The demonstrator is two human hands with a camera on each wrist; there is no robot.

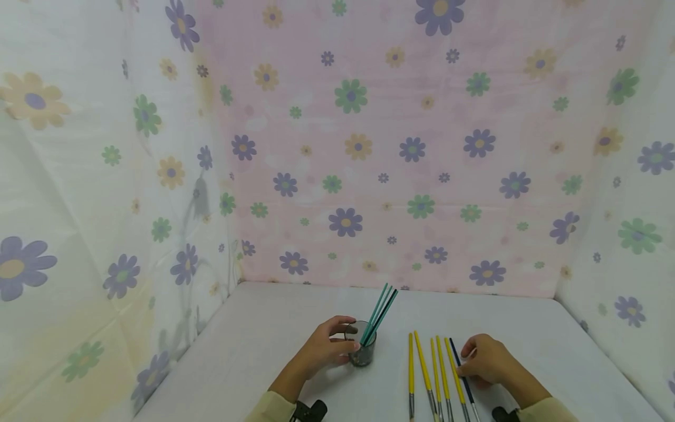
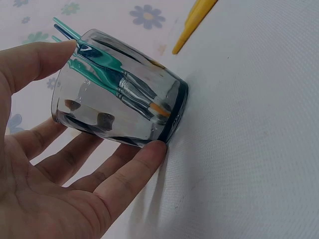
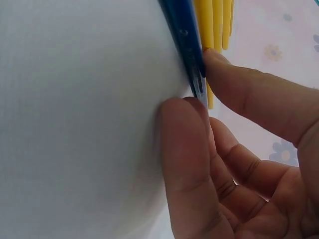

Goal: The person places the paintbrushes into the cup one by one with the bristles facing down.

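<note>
Head cam: L hand (image 1: 323,347) grips glass (image 1: 365,356); R hand (image 1: 487,360) pinches navy brush (image 1: 467,388), prob. best lifted w/o nudging yellow brushes (image 1: 411,363).

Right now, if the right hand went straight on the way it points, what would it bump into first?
The dark brush, already at the thumb and fingers of the right hand. Next would likely come the nearest yellow brush, though the hand's height is hard to judge.
</note>
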